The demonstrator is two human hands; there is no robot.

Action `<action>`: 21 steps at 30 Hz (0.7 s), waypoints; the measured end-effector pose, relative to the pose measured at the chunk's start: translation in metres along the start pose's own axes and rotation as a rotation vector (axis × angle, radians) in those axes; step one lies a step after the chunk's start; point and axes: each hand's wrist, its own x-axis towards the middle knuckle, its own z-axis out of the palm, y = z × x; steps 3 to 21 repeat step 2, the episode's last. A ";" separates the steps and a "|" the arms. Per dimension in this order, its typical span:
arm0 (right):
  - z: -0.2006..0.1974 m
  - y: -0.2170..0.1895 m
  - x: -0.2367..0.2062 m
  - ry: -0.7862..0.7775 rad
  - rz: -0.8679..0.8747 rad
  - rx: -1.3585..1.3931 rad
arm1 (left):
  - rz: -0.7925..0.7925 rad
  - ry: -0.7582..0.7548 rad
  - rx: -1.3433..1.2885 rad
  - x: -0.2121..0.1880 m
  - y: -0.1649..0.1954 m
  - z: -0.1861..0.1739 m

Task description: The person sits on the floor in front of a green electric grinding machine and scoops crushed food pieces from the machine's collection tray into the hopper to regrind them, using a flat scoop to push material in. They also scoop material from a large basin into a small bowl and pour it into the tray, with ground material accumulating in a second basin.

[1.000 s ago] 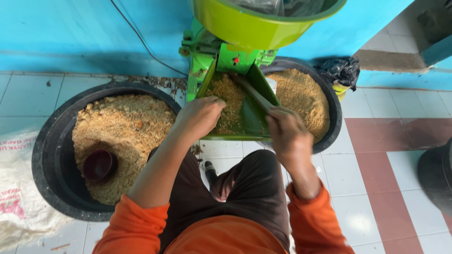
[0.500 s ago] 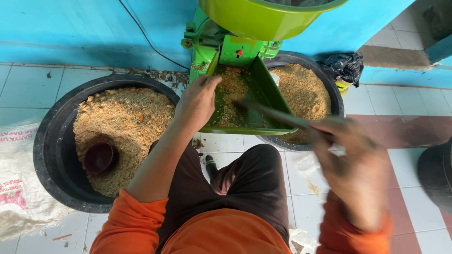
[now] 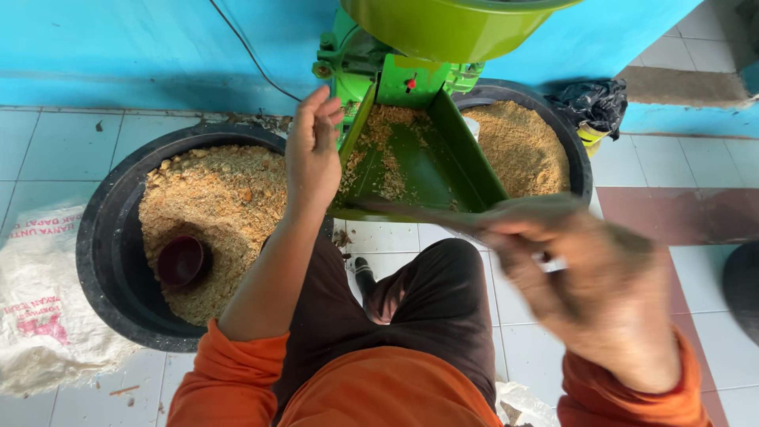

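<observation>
A green machine has a sloping chute (image 3: 443, 170) with crumbly tan meal scattered on it. My left hand (image 3: 313, 154) is raised beside the chute's left wall, fingers loosely curled, holding nothing that shows. My right hand (image 3: 589, 273) is close to the camera and blurred. It grips a thin dark stick (image 3: 411, 212) that reaches left across the chute's lower lip. Two black tubs hold tan meal: one at the left (image 3: 103, 261) with a small dark red bowl (image 3: 182, 259) in it, one behind the chute at the right (image 3: 581, 158).
A white sack (image 3: 35, 316) lies on the tiled floor at the left. A black plastic bag (image 3: 593, 103) sits by the blue wall at the right. A dark round object (image 3: 743, 289) shows at the right edge. My knees in dark trousers are below the chute.
My right hand has drawn back toward the camera with the stick. My left hand has lifted off the meal on the chute, and much of the meal there is gone.
</observation>
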 end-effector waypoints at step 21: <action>0.013 -0.005 0.010 -0.030 -0.079 0.026 | 0.002 0.004 -0.075 0.002 0.003 0.004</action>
